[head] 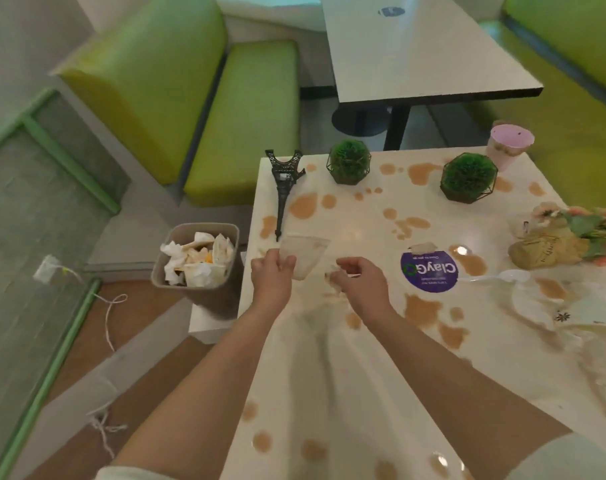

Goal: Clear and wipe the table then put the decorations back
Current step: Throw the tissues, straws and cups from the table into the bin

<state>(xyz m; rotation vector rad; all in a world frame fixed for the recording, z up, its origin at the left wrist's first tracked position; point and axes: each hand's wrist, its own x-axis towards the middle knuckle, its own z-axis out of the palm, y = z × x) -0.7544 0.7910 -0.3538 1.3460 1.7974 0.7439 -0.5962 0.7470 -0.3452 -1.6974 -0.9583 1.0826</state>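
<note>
Your left hand point(272, 271) grips a clear plastic cup point(303, 256) by its side wall, fingers curled round it, holding it just above the near-left edge of the stained bench point(346, 375); your right hand point(358, 277) hovers beside it with fingers loosely curled round something small and pale, though the blur makes it impossible to say what, or whether it is truly pinched. The cup looks thin, light and easily crushed; a gentle hold round the middle of the wall should serve better than a squeeze at the rim, and any dregs inside could slop out if it tips. The waste bin point(197, 261), already heaped with crumpled paper, stands on the floor just left of the bench and close to the cup. Brown spills point(303, 206) blot the surface from end to end. A small Eiffel Tower model point(283, 188) stands just beyond the cup; two green ball plants in wire frames point(348, 161) point(467, 176) sit further back; a pink cup point(509, 145) occupies the far right corner; a bouquet point(571, 233), a plastic spoon point(495, 277) and crumpled wrapping point(554, 306) crowd the right side; a purple round sticker point(429, 271) lies near your right hand. The tower seems the likeliest thing to be knocked over.
</note>
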